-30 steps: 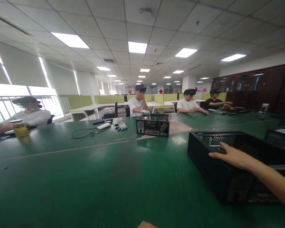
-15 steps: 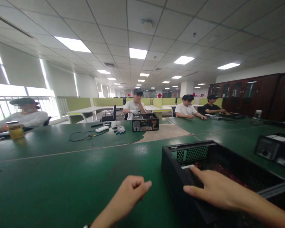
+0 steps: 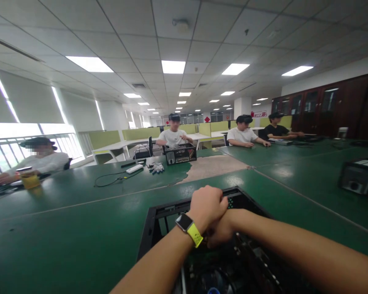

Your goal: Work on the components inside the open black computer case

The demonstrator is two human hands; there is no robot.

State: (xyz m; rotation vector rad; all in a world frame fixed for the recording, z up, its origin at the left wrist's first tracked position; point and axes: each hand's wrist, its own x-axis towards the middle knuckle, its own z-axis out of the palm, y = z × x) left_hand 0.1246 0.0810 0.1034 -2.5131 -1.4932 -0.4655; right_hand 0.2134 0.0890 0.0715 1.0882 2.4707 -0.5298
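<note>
Left hand (image 3: pixel 207 205), with a smartwatch on a yellow-green band (image 3: pixel 190 229) at the wrist, curled into a fist over the open black metal computer case (image 3: pixel 159 222), fingers drawn together; whether clamped on anything cannot be told. Right hand (image 3: pixel 220 229) tucked under and touching the left, mostly hidden, fingers not readable. Case standing on the green surface (image 3: pixel 64 228) directly below both forearms, top open, dark parts inside. Farther off, a second open black case (image 3: pixel 180 153) before a seated person in white, with white gloves (image 3: pixel 157 167), a white remote-like bar (image 3: pixel 134 168) and a black cable (image 3: pixel 110 179) just beside it. Yellow jar (image 3: pixel 30 179) at far left.
</note>
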